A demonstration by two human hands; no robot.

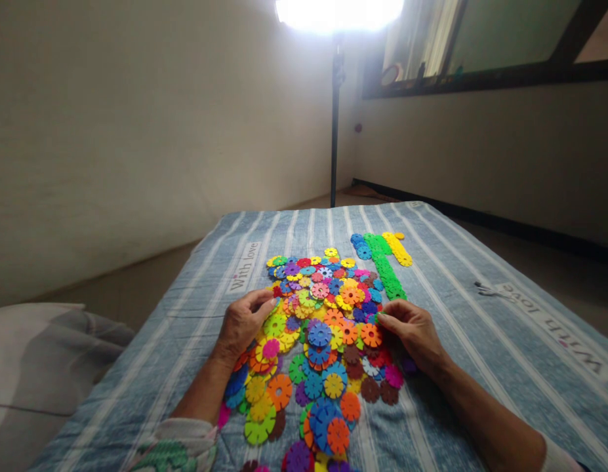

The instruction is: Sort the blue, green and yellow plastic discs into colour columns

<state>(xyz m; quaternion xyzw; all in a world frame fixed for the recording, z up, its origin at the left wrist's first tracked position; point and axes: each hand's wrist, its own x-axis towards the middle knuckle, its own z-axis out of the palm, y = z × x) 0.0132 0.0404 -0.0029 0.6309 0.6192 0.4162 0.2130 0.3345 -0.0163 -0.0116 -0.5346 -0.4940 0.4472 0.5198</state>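
Observation:
A wide pile of notched plastic discs [319, 333] in many colours lies between my two hands. My left hand [242, 324] is at the pile's left edge, thumb and fingers drawn together beside a red disc [277, 291]; whatever they hold is hidden. At the right edge, my right hand [416, 331] pinches what looks like a small green notched disc [378, 317], mostly covered by the fingertips. Just beyond my right hand lies a joined figure of discs: a long green strip [388, 275], a blue part [361, 246] and a yellow strip [401, 249].
The discs lie on a blue-and-white striped cloth [195, 314] with printed lettering. A small dark and silvery object [488, 289] rests on the right side. Behind stands a lit lamp on a black pole [335, 131]. Pale fabric [42, 367] is at the lower left.

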